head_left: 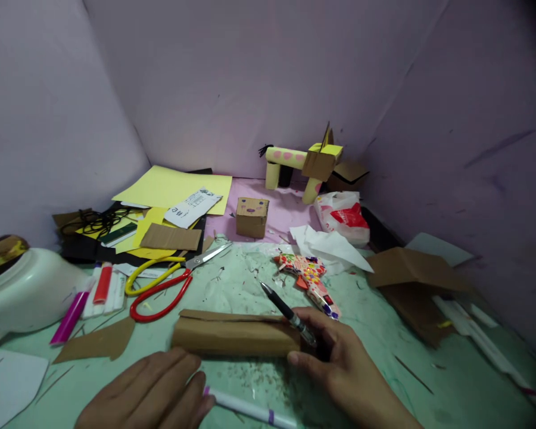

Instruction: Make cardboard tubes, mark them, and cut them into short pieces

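Observation:
A rolled cardboard tube [232, 336] lies crosswise on the green table cover, its seam edge on top. My left hand [149, 390] rests at its near left side, fingers bent and close together; whatever is under them is hidden. A white marker with purple bands [250, 408] lies just right of those fingers. At the tube's right end is my right hand [335, 357], thumb and fingers around a black pen [286, 311] whose tip points up and left. The thumb is by the tube's end.
Red and yellow scissors [161, 295] lie beyond the tube, left. A cardboard cube [252, 217] and a yellow cardboard animal [290, 158] stand at the back. Right are a patterned glue gun [310, 277] and an open cardboard box [411, 274]; left, a white pot [36, 292].

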Demonstrator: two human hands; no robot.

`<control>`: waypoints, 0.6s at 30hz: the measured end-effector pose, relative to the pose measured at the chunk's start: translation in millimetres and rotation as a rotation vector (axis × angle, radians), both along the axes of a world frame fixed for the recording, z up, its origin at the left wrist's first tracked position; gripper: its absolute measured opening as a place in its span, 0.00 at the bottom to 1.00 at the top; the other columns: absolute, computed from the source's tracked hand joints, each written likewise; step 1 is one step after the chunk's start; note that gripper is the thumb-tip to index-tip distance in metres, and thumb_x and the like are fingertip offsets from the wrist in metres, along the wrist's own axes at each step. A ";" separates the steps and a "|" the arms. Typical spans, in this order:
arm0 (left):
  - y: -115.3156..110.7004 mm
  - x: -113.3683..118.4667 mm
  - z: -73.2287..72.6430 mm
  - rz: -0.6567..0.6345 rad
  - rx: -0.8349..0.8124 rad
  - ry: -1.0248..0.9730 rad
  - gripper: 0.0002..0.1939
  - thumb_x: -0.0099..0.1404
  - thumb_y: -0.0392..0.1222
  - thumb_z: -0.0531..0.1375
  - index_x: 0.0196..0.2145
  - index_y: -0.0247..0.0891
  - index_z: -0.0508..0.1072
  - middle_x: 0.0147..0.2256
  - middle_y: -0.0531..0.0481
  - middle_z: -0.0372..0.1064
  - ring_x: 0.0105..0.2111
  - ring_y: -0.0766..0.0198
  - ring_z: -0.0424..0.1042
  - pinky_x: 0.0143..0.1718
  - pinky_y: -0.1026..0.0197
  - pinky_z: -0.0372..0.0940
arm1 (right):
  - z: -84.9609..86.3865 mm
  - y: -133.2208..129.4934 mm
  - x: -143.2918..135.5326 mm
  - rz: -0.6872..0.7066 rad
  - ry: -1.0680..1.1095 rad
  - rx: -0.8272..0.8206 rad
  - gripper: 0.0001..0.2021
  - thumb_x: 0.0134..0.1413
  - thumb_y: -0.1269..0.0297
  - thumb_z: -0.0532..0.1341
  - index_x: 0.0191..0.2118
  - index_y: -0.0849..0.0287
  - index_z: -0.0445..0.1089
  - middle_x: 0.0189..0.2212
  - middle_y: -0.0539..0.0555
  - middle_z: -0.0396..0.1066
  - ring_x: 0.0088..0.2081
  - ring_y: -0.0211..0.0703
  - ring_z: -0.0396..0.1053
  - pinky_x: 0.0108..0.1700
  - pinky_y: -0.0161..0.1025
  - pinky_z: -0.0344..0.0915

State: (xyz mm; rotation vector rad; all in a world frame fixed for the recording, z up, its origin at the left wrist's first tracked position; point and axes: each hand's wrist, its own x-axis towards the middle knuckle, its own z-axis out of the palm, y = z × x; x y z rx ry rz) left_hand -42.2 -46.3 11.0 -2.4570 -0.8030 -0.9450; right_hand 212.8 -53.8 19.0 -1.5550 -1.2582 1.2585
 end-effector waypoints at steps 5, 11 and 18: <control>25.7 18.2 21.8 -0.030 -0.304 0.156 0.15 0.66 0.36 0.52 0.49 0.29 0.68 0.49 0.36 0.69 0.49 0.44 0.64 0.50 0.38 0.56 | 3.7 4.1 0.3 0.028 0.026 0.010 0.20 0.36 0.65 0.62 0.41 0.60 0.71 0.32 0.55 0.71 0.36 0.51 0.68 0.39 0.44 0.64; 45.0 29.6 18.4 -0.218 -0.529 0.070 0.11 0.61 0.24 0.51 0.40 0.29 0.69 0.35 0.42 0.68 0.36 0.55 0.64 0.36 0.49 0.63 | 6.5 9.5 -1.4 0.058 0.021 0.009 0.14 0.37 0.64 0.61 0.36 0.59 0.70 0.30 0.53 0.70 0.34 0.48 0.66 0.37 0.42 0.63; 30.4 15.3 25.0 -0.114 -0.331 0.023 0.16 0.62 0.30 0.56 0.49 0.32 0.65 0.46 0.38 0.66 0.47 0.49 0.64 0.48 0.44 0.61 | -1.1 10.0 -1.1 -0.030 0.005 0.066 0.21 0.39 0.63 0.62 0.44 0.59 0.70 0.33 0.55 0.72 0.35 0.49 0.68 0.40 0.45 0.63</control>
